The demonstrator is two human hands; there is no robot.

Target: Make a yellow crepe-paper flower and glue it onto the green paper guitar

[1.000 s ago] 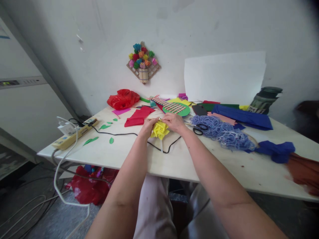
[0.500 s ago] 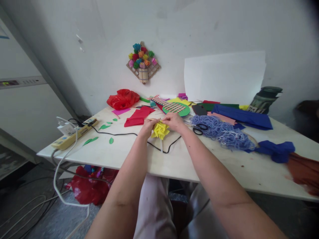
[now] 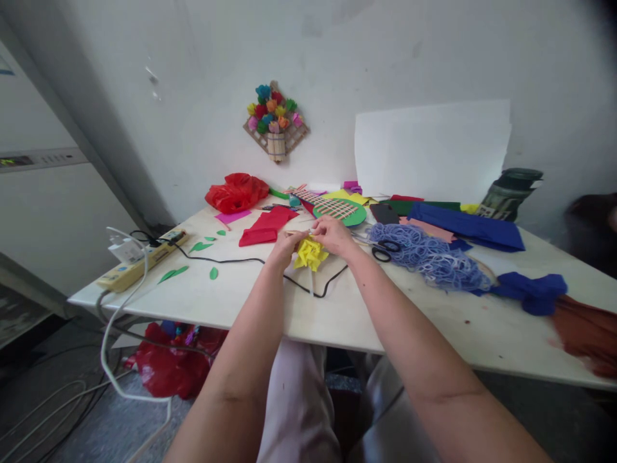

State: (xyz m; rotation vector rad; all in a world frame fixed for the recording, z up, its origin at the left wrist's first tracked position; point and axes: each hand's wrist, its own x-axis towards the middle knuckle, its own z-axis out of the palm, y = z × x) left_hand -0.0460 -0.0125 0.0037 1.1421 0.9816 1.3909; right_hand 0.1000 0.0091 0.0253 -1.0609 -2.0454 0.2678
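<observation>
A yellow crepe-paper flower (image 3: 311, 255) hangs between my two hands over the middle of the table. My left hand (image 3: 289, 244) pinches at the flower's upper left edge, its fingers closed. My right hand (image 3: 331, 235) is closed on the flower's upper right side, thumb and fingertips close to the left hand's. The fingers hide what lies between the tips. Under the flower a pale thin strip (image 3: 312, 283) points towards me, near a black cord (image 3: 322, 294).
Black-handled scissors (image 3: 383, 251) and tangled blue yarn (image 3: 429, 257) lie right of my hands. Left are red paper (image 3: 267, 225), green paper leaves (image 3: 213, 273) and a power strip (image 3: 139, 260). Behind sit a green disc with woven strips (image 3: 344, 211) and a dark bottle (image 3: 511, 193).
My right hand's fingers have shifted slightly at the top of the yellow flower. The whole view has drifted a little; the flower stays between both hands.
</observation>
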